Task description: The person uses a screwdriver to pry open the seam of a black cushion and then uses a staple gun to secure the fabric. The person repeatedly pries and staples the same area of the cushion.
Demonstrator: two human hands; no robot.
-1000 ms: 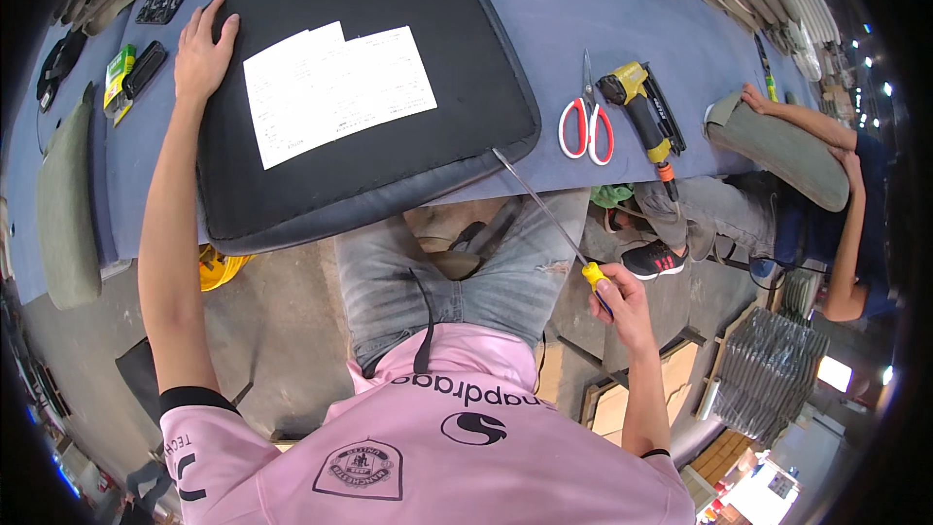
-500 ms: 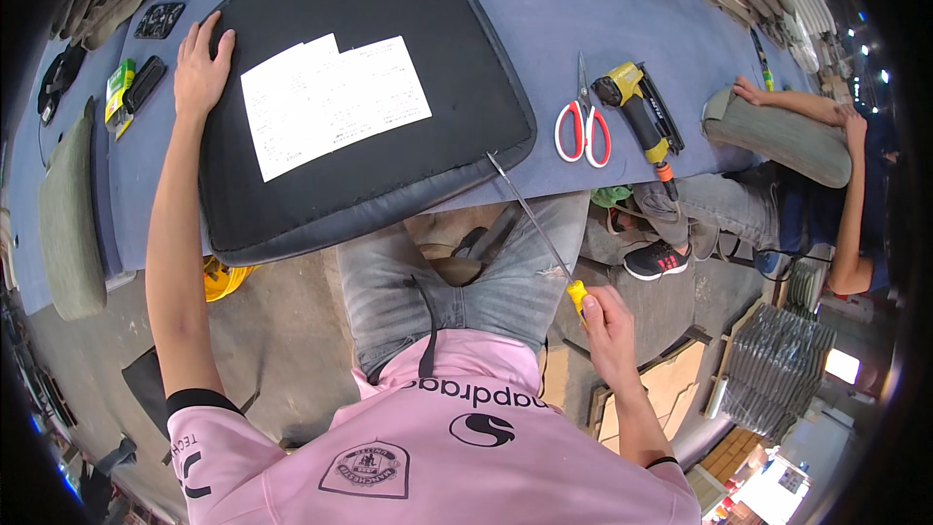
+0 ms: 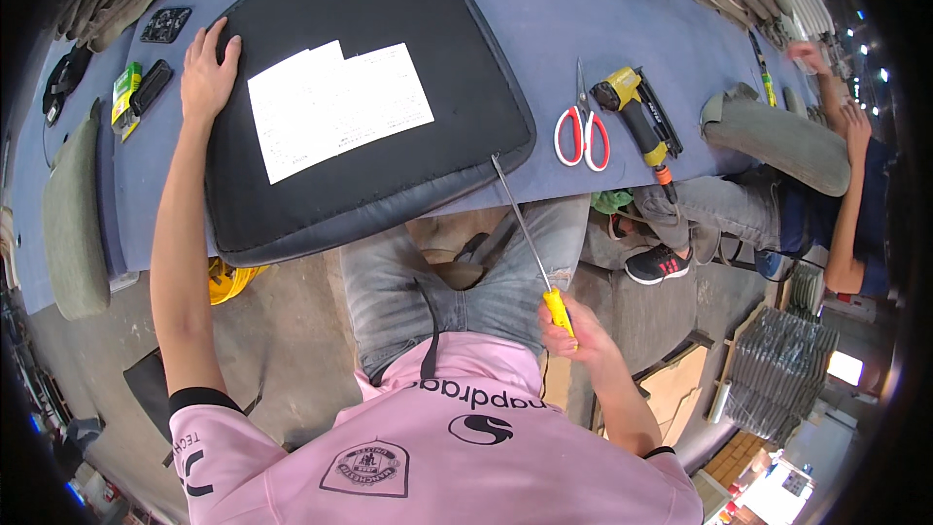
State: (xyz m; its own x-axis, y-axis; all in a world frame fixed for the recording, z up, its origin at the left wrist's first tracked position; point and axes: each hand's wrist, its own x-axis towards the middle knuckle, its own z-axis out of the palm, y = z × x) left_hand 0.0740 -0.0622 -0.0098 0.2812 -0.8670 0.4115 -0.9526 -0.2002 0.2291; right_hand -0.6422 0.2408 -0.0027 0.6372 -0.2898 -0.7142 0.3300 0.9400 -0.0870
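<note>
A black padded seat cushion (image 3: 292, 29) lies on the blue-grey table, its near edge jutting past the table. Two white printed sheets (image 3: 340, 107) rest on top of it. My left hand (image 3: 207, 78) presses along the cushion's far left side, fingers stretched out. In my right hand (image 3: 575, 328) is a long screwdriver (image 3: 526, 233), gripped by its yellow handle. Its shaft slants up and left, with the tip touching the cushion's near right edge. Whether the tip goes under the cover I cannot tell.
Red-and-white-handled scissors (image 3: 582, 126) and a yellow-black staple gun (image 3: 637, 115) lie right of the cushion. Grey-green pads (image 3: 73, 214) stand at the left. Another person's hands (image 3: 809, 56) are near a grey-green pad (image 3: 777, 136) at the right. A yellow bucket (image 3: 230, 279) sits below.
My right hand has swung left and slightly down, bringing the screwdriver more upright. The cushion and my left hand have shifted slightly right. The other person's one hand has lifted off the pad.
</note>
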